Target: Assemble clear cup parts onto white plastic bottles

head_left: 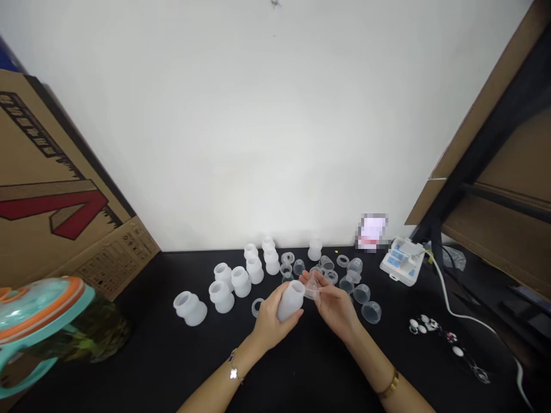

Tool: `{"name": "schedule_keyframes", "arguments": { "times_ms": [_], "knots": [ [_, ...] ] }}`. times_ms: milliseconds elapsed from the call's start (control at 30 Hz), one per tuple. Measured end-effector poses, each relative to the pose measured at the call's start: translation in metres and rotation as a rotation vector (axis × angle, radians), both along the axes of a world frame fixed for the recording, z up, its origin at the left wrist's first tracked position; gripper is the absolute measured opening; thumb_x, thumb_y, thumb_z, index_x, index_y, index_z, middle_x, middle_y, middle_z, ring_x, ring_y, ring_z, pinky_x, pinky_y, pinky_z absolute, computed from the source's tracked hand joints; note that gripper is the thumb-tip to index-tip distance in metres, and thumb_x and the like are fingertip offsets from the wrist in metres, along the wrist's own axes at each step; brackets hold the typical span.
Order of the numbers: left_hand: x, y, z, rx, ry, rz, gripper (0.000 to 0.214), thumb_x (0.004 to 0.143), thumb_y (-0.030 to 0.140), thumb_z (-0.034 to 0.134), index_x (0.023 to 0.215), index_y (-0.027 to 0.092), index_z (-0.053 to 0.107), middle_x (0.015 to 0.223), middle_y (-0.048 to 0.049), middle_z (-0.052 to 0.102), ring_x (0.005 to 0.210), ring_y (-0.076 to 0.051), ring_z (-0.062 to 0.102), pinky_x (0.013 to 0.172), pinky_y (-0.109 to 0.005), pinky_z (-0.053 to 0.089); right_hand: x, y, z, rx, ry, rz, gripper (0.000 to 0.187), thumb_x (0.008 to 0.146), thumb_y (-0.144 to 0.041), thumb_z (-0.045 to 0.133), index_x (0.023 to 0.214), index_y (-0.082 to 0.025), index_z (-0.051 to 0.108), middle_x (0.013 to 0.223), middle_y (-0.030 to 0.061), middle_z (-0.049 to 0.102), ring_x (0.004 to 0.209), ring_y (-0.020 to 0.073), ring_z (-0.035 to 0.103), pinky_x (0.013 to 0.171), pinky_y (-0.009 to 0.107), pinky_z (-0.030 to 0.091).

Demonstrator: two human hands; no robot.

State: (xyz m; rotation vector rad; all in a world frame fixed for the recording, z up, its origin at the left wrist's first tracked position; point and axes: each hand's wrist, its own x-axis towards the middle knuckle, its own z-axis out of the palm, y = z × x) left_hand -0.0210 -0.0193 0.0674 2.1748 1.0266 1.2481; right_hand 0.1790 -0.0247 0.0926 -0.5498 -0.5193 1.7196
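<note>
My left hand (270, 324) is shut around a frosted white silicone bottle-shaped piece (291, 300), holding it tilted over the black table (310, 367). My right hand (334, 307) pinches a small clear plastic cup (312, 288) between its fingers, close to the top of the white piece. The two objects are close together, and I cannot tell whether they touch. Several similar white pieces (240, 281) stand to the left and behind my hands. Several clear cups and rings (344, 274) lie just beyond my right hand.
A white electronic device (402, 261) with blue labels sits at the table's back right, with a white cable (465, 318) running from it. Small black and white parts (430, 327) lie nearby. A cardboard box (55, 178) and a teal-and-orange object (38, 321) stand at the left.
</note>
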Motion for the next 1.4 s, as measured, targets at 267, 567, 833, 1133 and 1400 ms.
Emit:
{"name": "schedule_keyframes", "arguments": {
  "times_ms": [267,567,833,1133,1400],
  "knots": [
    [0.002,0.003,-0.002,-0.08,-0.008,0.036,0.054,0.084,0.031,0.071,0.133,0.024,0.051,0.129,-0.008,0.066,0.115,-0.027,0.064,0.096,-0.04,0.054,-0.004,-0.005,-0.005,-0.013,-0.187,0.051,0.035,0.072,-0.018,0.077,0.107,-0.017,0.075,0.117,0.0085,0.074,0.118,0.0263,0.062,0.108,0.037,0.04],
    [0.004,0.006,-0.01,-0.067,0.034,0.113,0.065,0.073,0.028,0.083,0.13,0.027,0.052,0.125,-0.0071,0.067,0.113,-0.029,0.065,0.093,-0.041,0.056,-0.004,0.001,-0.013,-0.117,-0.089,0.08,0.031,0.072,-0.011,0.071,0.103,-0.015,0.076,0.113,0.0068,0.074,0.113,0.0221,0.064,0.103,0.029,0.045],
    [0.002,0.007,-0.013,-0.038,0.042,0.135,0.055,0.083,0.028,0.072,0.133,0.026,0.049,0.124,-0.0089,0.067,0.112,-0.028,0.066,0.091,-0.04,0.057,-0.005,0.002,-0.019,-0.143,-0.119,0.095,0.037,0.073,-0.012,0.075,0.109,-0.02,0.073,0.116,0.0059,0.073,0.108,0.0204,0.067,0.091,0.029,0.05],
    [0.0,0.007,-0.005,-0.298,-0.126,0.141,0.068,0.078,0.032,0.076,0.135,0.027,0.039,0.117,-0.0061,0.071,0.102,-0.025,0.07,0.087,-0.038,0.056,-0.002,0.007,-0.02,-0.188,-0.168,-0.06,0.037,0.069,-0.022,0.084,0.105,-0.021,0.075,0.116,0.0065,0.074,0.11,0.0248,0.067,0.096,0.036,0.051],
    [0.01,-0.005,0.008,-0.519,-0.221,-0.044,0.046,0.077,0.034,0.078,0.116,0.024,0.056,0.102,-0.0028,0.073,0.089,-0.022,0.067,0.078,-0.031,0.054,0.008,0.009,-0.007,-0.154,-0.277,-0.072,0.027,0.073,-0.028,0.08,0.098,-0.017,0.079,0.109,0.008,0.076,0.11,0.0287,0.066,0.106,0.042,0.044]
  ]
}}
